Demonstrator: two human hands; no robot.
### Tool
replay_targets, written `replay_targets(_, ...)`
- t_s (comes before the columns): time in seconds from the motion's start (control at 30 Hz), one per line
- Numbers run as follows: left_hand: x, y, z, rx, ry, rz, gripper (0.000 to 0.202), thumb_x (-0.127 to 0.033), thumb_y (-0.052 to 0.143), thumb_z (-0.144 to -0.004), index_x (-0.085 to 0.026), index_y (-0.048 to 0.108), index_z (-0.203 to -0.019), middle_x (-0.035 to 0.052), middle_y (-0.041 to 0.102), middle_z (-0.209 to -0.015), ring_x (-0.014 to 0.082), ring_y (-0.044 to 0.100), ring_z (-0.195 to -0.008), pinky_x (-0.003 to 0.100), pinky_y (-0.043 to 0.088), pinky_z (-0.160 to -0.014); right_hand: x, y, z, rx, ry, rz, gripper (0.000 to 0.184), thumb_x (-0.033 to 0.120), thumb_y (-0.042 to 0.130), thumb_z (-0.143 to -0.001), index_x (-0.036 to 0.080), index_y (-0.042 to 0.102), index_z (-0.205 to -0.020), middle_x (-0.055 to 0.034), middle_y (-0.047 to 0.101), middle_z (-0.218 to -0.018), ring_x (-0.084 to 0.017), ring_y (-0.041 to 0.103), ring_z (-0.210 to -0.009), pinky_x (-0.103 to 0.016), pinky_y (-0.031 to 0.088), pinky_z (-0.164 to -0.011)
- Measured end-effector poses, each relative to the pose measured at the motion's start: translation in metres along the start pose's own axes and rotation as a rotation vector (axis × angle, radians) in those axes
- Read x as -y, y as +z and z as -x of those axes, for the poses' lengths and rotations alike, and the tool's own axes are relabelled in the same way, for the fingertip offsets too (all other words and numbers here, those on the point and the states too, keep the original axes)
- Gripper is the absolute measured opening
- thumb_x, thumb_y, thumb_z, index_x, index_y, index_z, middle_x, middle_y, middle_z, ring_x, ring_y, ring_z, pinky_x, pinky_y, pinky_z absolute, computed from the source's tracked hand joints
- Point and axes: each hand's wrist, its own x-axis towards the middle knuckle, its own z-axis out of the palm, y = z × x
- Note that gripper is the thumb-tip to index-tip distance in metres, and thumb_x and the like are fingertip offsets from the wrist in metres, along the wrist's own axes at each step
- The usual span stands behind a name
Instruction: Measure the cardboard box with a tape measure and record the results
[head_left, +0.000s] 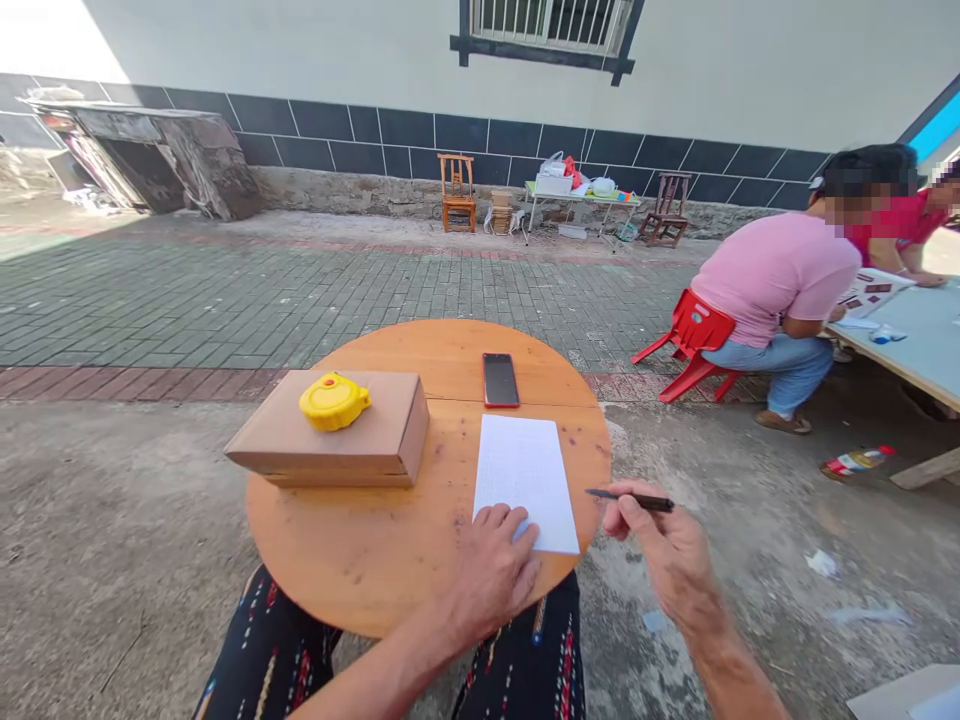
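My right hand (pixel 664 540) grips a black pen (pixel 634 498) just off the right edge of the round wooden table (pixel 360 570), its tip pointing left. A sheet of white paper (pixel 521 460) lies on the tabletop, with faint lines on it. My left hand (pixel 501 555) rests over the paper's lower left corner, fingers lying on it. Beyond the paper is a phone (pixel 500 381) with a dark screen and red edge. On the left side of the table sits a closed cardboard box (pixel 375 430), with a yellow tape measure (pixel 334 401) on top.
At right, a person in a pink shirt (pixel 780 265) sits on a red chair (pixel 697 335) at another table (pixel 915 330), beside a second person. A bottle (pixel 856 461) lies on the ground there. Along the wall stand wooden chairs (pixel 456 195) and a laden folding table (pixel 581 193).
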Motion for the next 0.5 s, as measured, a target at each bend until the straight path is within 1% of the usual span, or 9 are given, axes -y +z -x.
replay_targets(0.07, -0.001, 0.000, 0.000, 0.005, -0.002, -0.018, 0.022, -0.022, 0.056, -0.091, -0.022, 0.059, -0.112, 0.0055, 0.061, -0.119, 0.0258, 0.051, -0.103, 0.043, 0.046, -0.089, -0.002, 0.007, 0.004, -0.058, -0.059, 0.049, 0.028, 0.048, 0.066, -0.091, 0.023, 0.072, -0.102, 0.0030, 0.062, -0.060, -0.012, 0.058, -0.052, -0.023, 0.050, -0.054)
replay_targets(0.1, -0.001, 0.000, -0.001, 0.007, -0.003, -0.023, 0.022, -0.022, 0.057, -0.090, -0.022, 0.059, -0.112, 0.0054, 0.061, -0.119, 0.0259, 0.052, -0.103, 0.043, 0.046, -0.088, -0.004, 0.011, 0.006, -0.077, -0.074, 0.057, 0.029, 0.048, 0.065, -0.092, 0.023, 0.072, -0.104, 0.0030, 0.062, -0.061, -0.012, 0.058, -0.052, -0.023, 0.050, -0.053)
replay_targets(0.17, -0.001, 0.000, -0.001, 0.013, -0.004, -0.025, 0.022, -0.023, 0.058, -0.090, -0.022, 0.059, -0.112, 0.0051, 0.061, -0.120, 0.0259, 0.051, -0.103, 0.043, 0.046, -0.088, -0.009, 0.018, 0.009, -0.091, -0.087, 0.043, 0.027, 0.046, 0.064, -0.092, 0.023, 0.070, -0.105, 0.0014, 0.067, -0.067, -0.013, 0.061, -0.056, -0.025, 0.052, -0.055)
replay_targets(0.23, -0.001, 0.001, -0.002, 0.019, -0.006, -0.025, 0.022, -0.023, 0.058, -0.090, -0.022, 0.059, -0.112, 0.0049, 0.060, -0.121, 0.0258, 0.051, -0.103, 0.043, 0.046, -0.088, -0.016, 0.024, 0.010, -0.097, -0.080, 0.026, 0.023, 0.045, 0.065, -0.092, 0.023, 0.066, -0.100, 0.0005, 0.070, -0.071, -0.014, 0.064, -0.059, -0.026, 0.054, -0.057)
replay_targets(0.3, -0.001, 0.002, -0.002, 0.030, -0.011, -0.025, 0.023, -0.023, 0.058, -0.090, -0.022, 0.058, -0.113, 0.0050, 0.060, -0.122, 0.0258, 0.051, -0.103, 0.043, 0.046, -0.088, -0.024, 0.029, 0.010, -0.103, -0.073, 0.067, 0.021, 0.044, 0.066, -0.091, 0.023, 0.062, -0.091, 0.0028, 0.067, -0.064, -0.014, 0.062, -0.056, -0.024, 0.052, -0.056)
replay_targets(0.37, 0.000, 0.002, -0.002, 0.042, -0.014, -0.025, 0.023, -0.023, 0.058, -0.090, -0.022, 0.057, -0.114, 0.0052, 0.060, -0.122, 0.0258, 0.051, -0.103, 0.044, 0.046, -0.087, -0.031, 0.033, 0.011, -0.102, -0.057, 0.129, 0.021, 0.044, 0.063, -0.093, 0.023, 0.062, -0.091, 0.0037, 0.065, -0.060, -0.014, 0.061, -0.056, -0.024, 0.052, -0.057)
replay_targets(0.4, -0.001, 0.003, -0.002, 0.046, -0.013, -0.025, 0.024, -0.023, 0.058, -0.091, -0.022, 0.057, -0.114, 0.0054, 0.060, -0.123, 0.0259, 0.051, -0.103, 0.044, 0.046, -0.087, -0.034, 0.034, 0.011, -0.092, -0.044, 0.152, 0.023, 0.045, 0.059, -0.095, 0.023, 0.065, -0.096, 0.0021, 0.068, -0.064, -0.015, 0.064, -0.061, -0.024, 0.053, -0.059)
replay_targets(0.47, -0.001, 0.002, -0.003, 0.048, -0.006, -0.024, 0.024, -0.024, 0.057, -0.091, -0.021, 0.057, -0.115, 0.0059, 0.060, -0.124, 0.0261, 0.052, -0.104, 0.044, 0.046, -0.086, -0.038, 0.037, 0.010, -0.061, -0.012, 0.181, 0.031, 0.047, 0.052, -0.097, 0.022, 0.068, -0.108, -0.0030, 0.075, -0.081, -0.017, 0.069, -0.073, -0.026, 0.056, -0.065)
replay_targets(0.5, -0.001, 0.002, -0.003, 0.047, -0.003, -0.021, 0.024, -0.024, 0.057, -0.092, -0.021, 0.057, -0.116, 0.0061, 0.060, -0.125, 0.0262, 0.052, -0.104, 0.043, 0.046, -0.086, -0.039, 0.039, 0.009, -0.052, 0.006, 0.192, 0.034, 0.048, 0.051, -0.096, 0.022, 0.069, -0.110, -0.0048, 0.077, -0.087, -0.018, 0.070, -0.075, -0.027, 0.057, -0.066)
